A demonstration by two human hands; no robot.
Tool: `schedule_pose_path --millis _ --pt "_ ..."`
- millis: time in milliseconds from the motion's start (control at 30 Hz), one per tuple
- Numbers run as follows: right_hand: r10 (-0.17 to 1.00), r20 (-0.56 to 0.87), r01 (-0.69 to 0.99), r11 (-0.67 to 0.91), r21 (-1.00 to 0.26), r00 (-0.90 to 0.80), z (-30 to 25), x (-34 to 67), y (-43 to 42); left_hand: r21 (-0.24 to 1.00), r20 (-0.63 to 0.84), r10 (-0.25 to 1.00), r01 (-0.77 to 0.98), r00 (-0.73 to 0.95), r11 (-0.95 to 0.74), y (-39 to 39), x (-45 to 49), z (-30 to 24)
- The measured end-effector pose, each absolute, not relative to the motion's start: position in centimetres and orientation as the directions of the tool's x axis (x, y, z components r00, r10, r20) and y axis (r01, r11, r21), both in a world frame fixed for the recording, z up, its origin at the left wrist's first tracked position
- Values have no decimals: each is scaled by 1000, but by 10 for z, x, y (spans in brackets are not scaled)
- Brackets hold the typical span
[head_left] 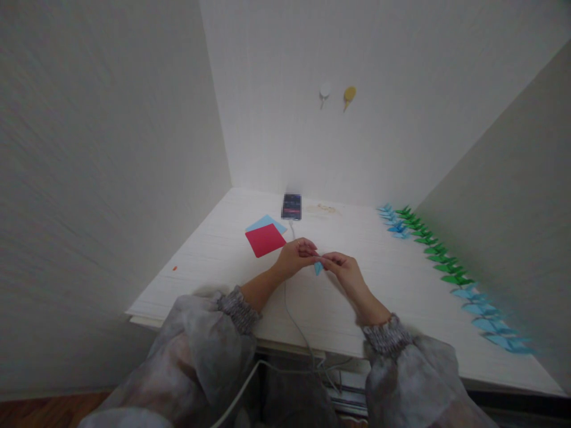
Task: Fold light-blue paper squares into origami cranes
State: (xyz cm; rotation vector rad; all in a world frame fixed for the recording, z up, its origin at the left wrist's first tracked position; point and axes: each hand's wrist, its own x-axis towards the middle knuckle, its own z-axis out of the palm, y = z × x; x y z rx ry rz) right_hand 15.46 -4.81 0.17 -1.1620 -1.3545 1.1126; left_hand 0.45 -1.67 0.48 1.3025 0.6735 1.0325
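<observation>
My left hand (pixel 295 255) and my right hand (pixel 342 270) meet over the middle of the white table (pixel 214 261). Both pinch a small folded piece of light blue paper (pixel 318 268) between their fingertips. Only a little of the paper shows below the fingers. Both wrists come out of grey gathered sleeves.
A red paper square (pixel 264 240) lies on a light blue one (pixel 266 222) left of my hands. A phone (pixel 291 206) with a lit screen lies behind, its white cable (pixel 292 309) running off the front edge. Several folded green (pixel 439 255) and blue paper figures (pixel 488 309) line the right wall.
</observation>
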Motion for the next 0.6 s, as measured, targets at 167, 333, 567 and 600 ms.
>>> schedule_pose_path --millis 167,333,567,600 --pt "985 169 171 169 -971 -18 -2 158 -47 979 169 886 -174 431 -102 -15 4 2" --pt "972 234 264 227 -938 -2 -2 159 -48 990 105 893 -134 438 -51 -14 3 3" --pt "973 228 278 211 -937 30 -4 154 -49 981 194 911 -43 363 -192 -19 6 5" --pt "974 225 279 207 -938 35 -3 154 -49 979 199 913 -33 357 -200 -20 6 5"
